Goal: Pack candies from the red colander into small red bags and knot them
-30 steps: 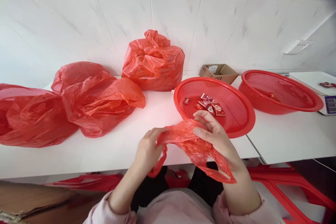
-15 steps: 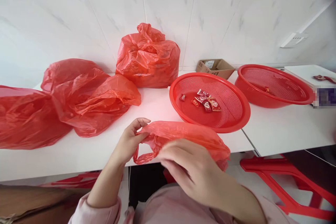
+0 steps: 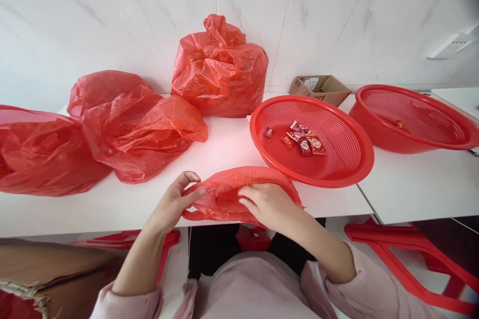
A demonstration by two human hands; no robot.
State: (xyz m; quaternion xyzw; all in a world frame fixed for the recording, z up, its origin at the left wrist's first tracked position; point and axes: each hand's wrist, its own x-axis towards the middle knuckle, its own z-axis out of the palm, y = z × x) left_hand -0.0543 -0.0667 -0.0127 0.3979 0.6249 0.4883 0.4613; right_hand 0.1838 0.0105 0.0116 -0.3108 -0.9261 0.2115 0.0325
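A flattened red plastic bag (image 3: 224, 212) lies across the front edge of the white table, its folds partly parted. My left hand (image 3: 174, 204) holds the bag's left end between thumb and fingers, close to a handle loop. At the middle of the bag, my right hand (image 3: 267, 202) is closed, with curled fingers on the film near the opening. Its hidden fingertips do not show how much film they grip. Just behind the bag stands a red plastic colander (image 3: 256, 147) with several small wrapped snack packets (image 3: 305, 147) in it.
Knotted full red bag (image 3: 220, 75) by the wall; slack red bags (image 3: 123, 129) to the left. A small cardboard box (image 3: 322, 89) and a second red colander (image 3: 392, 132) stand at right. Below are a red stool (image 3: 392, 254) and a large cardboard carton (image 3: 75, 264).
My right hand has moved back from in front of the bag onto its middle, and the bag's folds have spread. My left hand keeps the left end. The view has shifted slightly.
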